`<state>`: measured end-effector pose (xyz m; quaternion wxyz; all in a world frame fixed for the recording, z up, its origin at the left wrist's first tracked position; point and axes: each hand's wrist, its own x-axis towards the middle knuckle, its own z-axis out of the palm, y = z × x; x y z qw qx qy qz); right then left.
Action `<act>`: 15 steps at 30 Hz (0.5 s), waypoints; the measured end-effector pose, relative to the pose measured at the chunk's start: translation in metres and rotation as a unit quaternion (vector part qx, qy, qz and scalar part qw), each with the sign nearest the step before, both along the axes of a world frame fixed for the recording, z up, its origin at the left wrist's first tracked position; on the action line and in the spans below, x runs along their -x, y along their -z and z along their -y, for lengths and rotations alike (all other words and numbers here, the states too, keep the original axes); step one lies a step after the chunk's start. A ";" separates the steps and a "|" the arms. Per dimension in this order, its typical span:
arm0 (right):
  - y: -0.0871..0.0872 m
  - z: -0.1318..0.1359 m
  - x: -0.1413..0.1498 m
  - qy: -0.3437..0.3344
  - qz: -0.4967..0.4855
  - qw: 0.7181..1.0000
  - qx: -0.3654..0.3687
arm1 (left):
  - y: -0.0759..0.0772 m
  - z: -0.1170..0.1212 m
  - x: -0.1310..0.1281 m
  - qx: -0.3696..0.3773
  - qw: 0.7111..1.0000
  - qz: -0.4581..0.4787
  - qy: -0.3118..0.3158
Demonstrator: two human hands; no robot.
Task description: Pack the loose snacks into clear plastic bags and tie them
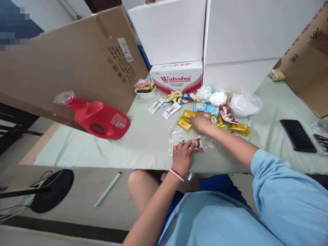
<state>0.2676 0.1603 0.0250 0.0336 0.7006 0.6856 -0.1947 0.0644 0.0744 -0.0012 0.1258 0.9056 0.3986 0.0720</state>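
Observation:
My left hand (182, 157), a beaded bracelet at its wrist, presses its fingers over a red-and-white snack packet (199, 145). Beneath that packet spreads a crumpled clear plastic bag (174, 137). Farther forward, my right hand (203, 123) reaches into the snacks with its fingers closed at a yellow snack packet (189, 114); its fingertips are partly hidden. Just left of them lies another yellow packet (183, 125). Around the right hand are a light blue packet (206, 108), a dark red packet (227, 114) and a yellow wrapped snack (239, 129).
Two white sachets (171, 110) lie left of the snack pile. Behind stand a white Wahaha carton (176, 77) and a tub of snacks (146, 93). A plastic-covered bowl (245, 104) and a phone (298, 135) are rightward. A red jug (102, 118) leans leftward by a cardboard sheet (77, 65).

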 end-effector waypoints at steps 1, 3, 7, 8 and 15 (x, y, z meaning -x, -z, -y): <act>0.000 0.000 -0.001 0.004 0.005 1.000 -0.001 | 0.001 -0.001 0.000 0.001 1.000 0.001 0.002; 0.000 0.001 -0.002 0.007 0.014 1.000 -0.005 | 0.002 -0.001 0.001 0.002 1.000 0.003 0.002; 0.001 0.001 -0.007 -0.026 -0.001 1.000 -0.015 | 0.003 -0.001 0.002 0.008 1.000 0.009 0.000; 0.002 0.002 -0.008 -0.046 -0.009 0.999 -0.027 | 0.002 -0.001 0.002 0.009 1.000 0.011 0.001; 0.003 0.002 -0.011 -0.099 -0.087 0.990 -0.049 | 0.002 -0.001 0.001 0.006 1.000 0.015 0.002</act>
